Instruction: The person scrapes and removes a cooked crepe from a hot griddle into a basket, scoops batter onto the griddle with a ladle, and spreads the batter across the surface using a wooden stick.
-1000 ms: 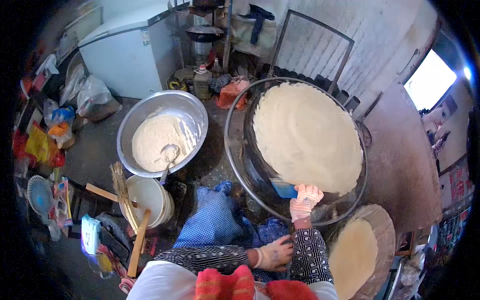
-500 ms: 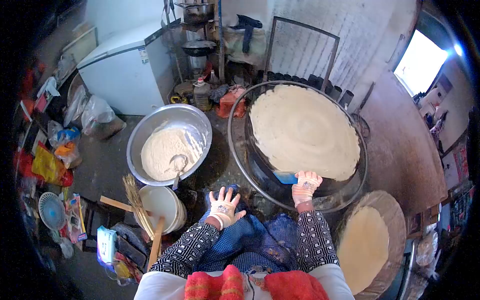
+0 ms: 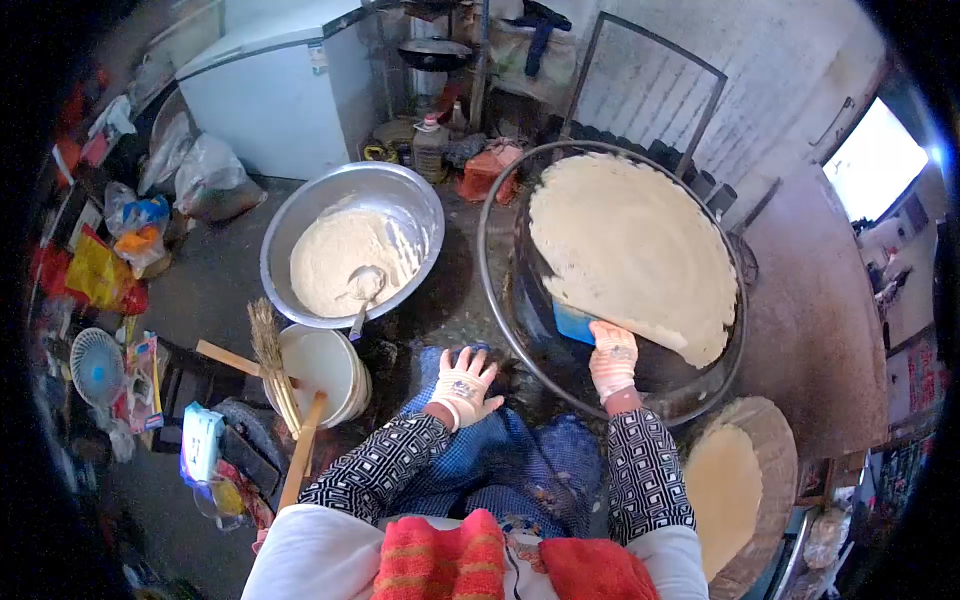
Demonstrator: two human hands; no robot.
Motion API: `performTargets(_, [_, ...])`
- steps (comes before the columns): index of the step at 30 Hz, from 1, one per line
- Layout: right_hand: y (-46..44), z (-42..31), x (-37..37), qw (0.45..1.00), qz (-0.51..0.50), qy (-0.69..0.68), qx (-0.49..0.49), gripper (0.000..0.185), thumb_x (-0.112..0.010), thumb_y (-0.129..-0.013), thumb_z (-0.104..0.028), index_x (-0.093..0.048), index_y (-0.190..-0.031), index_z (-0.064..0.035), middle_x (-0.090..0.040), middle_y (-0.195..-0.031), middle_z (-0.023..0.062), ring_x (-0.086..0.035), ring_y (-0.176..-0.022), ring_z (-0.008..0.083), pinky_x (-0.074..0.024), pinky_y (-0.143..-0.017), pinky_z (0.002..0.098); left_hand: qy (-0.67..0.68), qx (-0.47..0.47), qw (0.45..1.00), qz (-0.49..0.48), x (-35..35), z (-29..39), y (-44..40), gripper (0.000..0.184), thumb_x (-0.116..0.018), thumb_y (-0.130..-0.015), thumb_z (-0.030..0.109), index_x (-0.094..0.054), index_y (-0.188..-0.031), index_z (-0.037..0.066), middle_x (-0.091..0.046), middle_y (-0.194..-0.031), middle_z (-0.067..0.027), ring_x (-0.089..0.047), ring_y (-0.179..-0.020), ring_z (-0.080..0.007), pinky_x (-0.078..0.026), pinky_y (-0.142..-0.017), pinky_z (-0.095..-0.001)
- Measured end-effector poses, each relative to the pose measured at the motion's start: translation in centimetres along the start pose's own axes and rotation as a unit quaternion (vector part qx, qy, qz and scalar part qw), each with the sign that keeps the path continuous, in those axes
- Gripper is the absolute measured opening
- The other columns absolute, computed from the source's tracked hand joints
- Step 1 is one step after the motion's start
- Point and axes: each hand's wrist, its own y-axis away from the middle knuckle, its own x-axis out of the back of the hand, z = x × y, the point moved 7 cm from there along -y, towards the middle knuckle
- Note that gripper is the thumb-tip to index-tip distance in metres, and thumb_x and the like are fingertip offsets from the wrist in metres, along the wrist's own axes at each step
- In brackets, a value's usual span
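Observation:
My right hand (image 3: 614, 362), in a pale glove, is closed on a blue scraper (image 3: 575, 322). The scraper's blade is at the near left edge of a wide, thin sheet of batter (image 3: 630, 250) on a large round black griddle (image 3: 650, 370). That near edge looks raised or folded, and dark griddle surface shows in front of it. Over my knee, on the blue checked cloth (image 3: 500, 450), my left hand (image 3: 463, 388) rests with gloved fingers spread, holding nothing.
A metal basin (image 3: 283, 300) of batter with a ladle (image 3: 366, 284) stands left of the griddle. Below it is a white bucket (image 3: 345, 385) with a straw brush (image 3: 268, 345) and wooden sticks. A round tray (image 3: 775, 480) bearing a pale sheet lies at lower right.
The scraper has turned and moved inward along the sheet's near left edge. That edge has pulled back, baring more griddle. The view has shifted; my left hand stays on the knee.

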Motion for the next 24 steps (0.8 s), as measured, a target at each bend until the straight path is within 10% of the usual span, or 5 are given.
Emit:
performTargets(5, [-3.0,-1.0,-3.4,0.975,-0.201,0.09,-0.014,0.038,-0.051,-0.083,-0.016,-0.058,-0.12,-0.0062,-0.064,-0.115,0.0101,-0.062,-0.103,0.0245,-0.0461,-0.092,0.0391,0.036,0.008,0.998,0.041,-0.4,-0.7,-0.6,0.068,-0.058,-0.084,0.054,-0.049,-0.136,0.012,-0.039,-0.145,-0.0208,-0.031,-0.137,-0.0404,-0.021,-0.111,-0.0599])
performTargets(10, [-6.3,-1.4,-5.4,0.975,-0.198,0.101,-0.011,0.038,-0.049,-0.087,-0.017,-0.056,-0.121,-0.0022,-0.064,-0.118,0.0138,-0.061,-0.11,0.0257,-0.0447,-0.098,0.0396,0.233,0.08,0.953,0.177,0.9,-4.9,-2.2,0.064,-0.072,-0.079,0.028,-0.048,-0.133,0.005,-0.043,-0.138,-0.0231,-0.04,-0.129,-0.0407,-0.033,-0.108,-0.0492])
performTargets(14, [-7.4,-0.9,-7.1,0.974,-0.19,0.122,-0.003,0.037,-0.049,-0.087,-0.017,-0.056,-0.12,-0.0022,-0.065,-0.115,0.0132,-0.061,-0.109,0.0255,-0.0448,-0.098,0.0395,0.181,0.064,0.935,0.297,5.2,-12.1,-7.5,0.062,-0.07,-0.078,0.021,-0.047,-0.131,0.001,-0.044,-0.136,-0.0226,-0.042,-0.126,-0.0413,-0.036,-0.106,-0.049])
performTargets(24, [-8.8,0.1,-7.5,0.984,-0.157,0.084,0.002,0.034,-0.054,-0.081,-0.011,-0.062,-0.114,-0.009,-0.068,-0.112,0.0097,-0.065,-0.102,0.0248,-0.0495,-0.09,0.0399,-0.193,-0.063,0.955,0.217,11.5,-16.9,-22.7,0.053,-0.058,-0.079,0.005,-0.049,-0.13,0.013,-0.042,-0.145,-0.0081,-0.031,-0.141,-0.0293,-0.024,-0.115,-0.0493])
